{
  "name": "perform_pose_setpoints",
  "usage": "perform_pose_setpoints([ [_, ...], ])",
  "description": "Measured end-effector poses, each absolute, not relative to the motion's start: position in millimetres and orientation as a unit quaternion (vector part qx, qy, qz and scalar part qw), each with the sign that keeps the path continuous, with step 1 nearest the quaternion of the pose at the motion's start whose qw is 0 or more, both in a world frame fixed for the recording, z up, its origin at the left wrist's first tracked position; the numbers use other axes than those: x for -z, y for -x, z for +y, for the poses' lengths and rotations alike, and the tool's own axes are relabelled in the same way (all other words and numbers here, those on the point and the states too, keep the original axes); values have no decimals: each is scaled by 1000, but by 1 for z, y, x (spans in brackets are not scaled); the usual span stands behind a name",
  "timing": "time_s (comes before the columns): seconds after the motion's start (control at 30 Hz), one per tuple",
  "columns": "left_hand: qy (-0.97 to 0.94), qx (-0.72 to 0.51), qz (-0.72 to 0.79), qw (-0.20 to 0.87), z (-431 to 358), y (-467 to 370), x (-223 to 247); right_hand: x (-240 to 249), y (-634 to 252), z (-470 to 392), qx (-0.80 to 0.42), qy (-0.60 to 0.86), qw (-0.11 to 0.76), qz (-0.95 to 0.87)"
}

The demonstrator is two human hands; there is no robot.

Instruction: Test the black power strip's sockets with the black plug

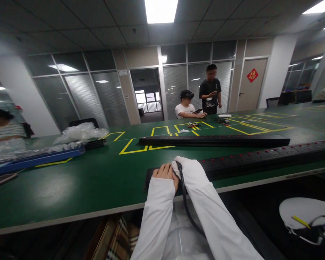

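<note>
A long black power strip with red-lit switches or buttons lies along the near edge of the green table. My left hand is bare below a white sleeve, its fingers curled over the strip's left end. Right beside it, my right hand, covered in white, is closed around a black cable near that same end. The cable hangs over the table edge toward my lap. My hands hide where cable and strip meet. Behind lies a second black power strip.
The green table carries yellow tape outlines. On the left are clear plastic wrap and a blue tray. Small tools lie farther back. Two people are across the table, one seated, one standing. A white stool stands lower right.
</note>
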State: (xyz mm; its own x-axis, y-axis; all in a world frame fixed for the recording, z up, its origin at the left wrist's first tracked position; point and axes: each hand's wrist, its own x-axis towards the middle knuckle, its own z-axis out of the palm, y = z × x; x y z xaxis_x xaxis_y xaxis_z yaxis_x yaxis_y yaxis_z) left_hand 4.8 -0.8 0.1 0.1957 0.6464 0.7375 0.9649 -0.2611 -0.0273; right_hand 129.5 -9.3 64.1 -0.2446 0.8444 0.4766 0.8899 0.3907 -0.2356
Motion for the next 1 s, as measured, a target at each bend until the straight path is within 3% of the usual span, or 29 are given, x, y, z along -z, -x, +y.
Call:
perform_pose_setpoints([
  [0.6, 727, 321, -552, 253, -3, -7, 4, -50, -128, -14, 77, 551, 303, -773],
  [0.8, 726, 323, -553, 250, -5, -8, 1, -56, -134, 5, 42, 543, 237, -805],
  [1.0, 728, 317, -556, 246, -7, -8, 0, -41, -128, -9, 96, 568, 297, -762],
])
